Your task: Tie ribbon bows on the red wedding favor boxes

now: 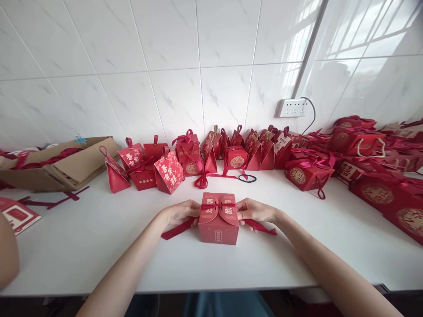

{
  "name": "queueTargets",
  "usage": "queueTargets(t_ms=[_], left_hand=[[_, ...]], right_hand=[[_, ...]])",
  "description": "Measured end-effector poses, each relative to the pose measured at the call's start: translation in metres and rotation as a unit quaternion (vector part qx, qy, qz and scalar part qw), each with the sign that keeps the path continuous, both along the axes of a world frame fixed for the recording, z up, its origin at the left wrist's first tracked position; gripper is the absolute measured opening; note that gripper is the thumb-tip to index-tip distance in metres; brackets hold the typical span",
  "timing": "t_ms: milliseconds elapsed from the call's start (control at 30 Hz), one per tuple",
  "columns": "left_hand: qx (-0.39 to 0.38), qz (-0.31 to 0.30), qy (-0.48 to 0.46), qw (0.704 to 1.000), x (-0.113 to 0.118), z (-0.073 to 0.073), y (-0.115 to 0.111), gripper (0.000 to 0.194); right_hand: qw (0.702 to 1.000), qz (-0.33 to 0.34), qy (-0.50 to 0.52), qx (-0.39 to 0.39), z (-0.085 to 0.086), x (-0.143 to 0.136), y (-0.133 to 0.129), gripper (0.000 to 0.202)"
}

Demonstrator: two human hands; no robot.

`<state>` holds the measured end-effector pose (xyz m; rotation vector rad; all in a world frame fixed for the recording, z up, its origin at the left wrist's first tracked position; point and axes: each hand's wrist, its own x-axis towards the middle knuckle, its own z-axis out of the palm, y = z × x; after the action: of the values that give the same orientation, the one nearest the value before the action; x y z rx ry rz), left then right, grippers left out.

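Note:
A red gift box (pixel 218 231) with gold lettering stands upright on the white table in front of me. Its two curved top flaps meet in the middle, and a dark red ribbon (pixel 228 204) runs across them through the slots. My left hand (pixel 183 211) grips the box's left side, fingers curled and thumb near the top edge. On the opposite side my right hand (pixel 253 209) holds the box in the same way. Loose ribbon tails come out below each hand, one toward the left and one toward the right. The fingertips behind the box are partly hidden.
Several finished red boxes (pixel 169 171) line the tiled wall. Larger red boxes (pixel 378 193) are piled at the right. An open cardboard carton (pixel 89 160) with ribbons stands at the left. A black hair-tie-like loop (pixel 247 178) lies behind the box. Another person's arm (pixel 7 255) shows at the left edge.

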<state>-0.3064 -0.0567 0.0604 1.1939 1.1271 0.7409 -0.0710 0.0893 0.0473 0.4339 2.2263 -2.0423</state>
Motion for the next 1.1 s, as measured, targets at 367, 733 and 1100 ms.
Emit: queueTargets(t_ms=[367,733,1100], left_hand=[[-0.042,0.041,0.031,0.998,0.021,0.014,-0.038,0.044],[-0.030,0.073,0.048,0.996,0.024,0.068,-0.073,0.027],[0.057,0.097,0.227,0.967,0.057,0.092,-0.077,0.023]], right_hand=[[0.999,-0.034,0.024,0.025,0.003,0.021,-0.017,0.047],[0.999,0.029,0.013,0.012,0.069,0.052,-0.048,0.047],[0.991,-0.077,0.032,0.102,0.079,0.043,-0.064,0.048]])
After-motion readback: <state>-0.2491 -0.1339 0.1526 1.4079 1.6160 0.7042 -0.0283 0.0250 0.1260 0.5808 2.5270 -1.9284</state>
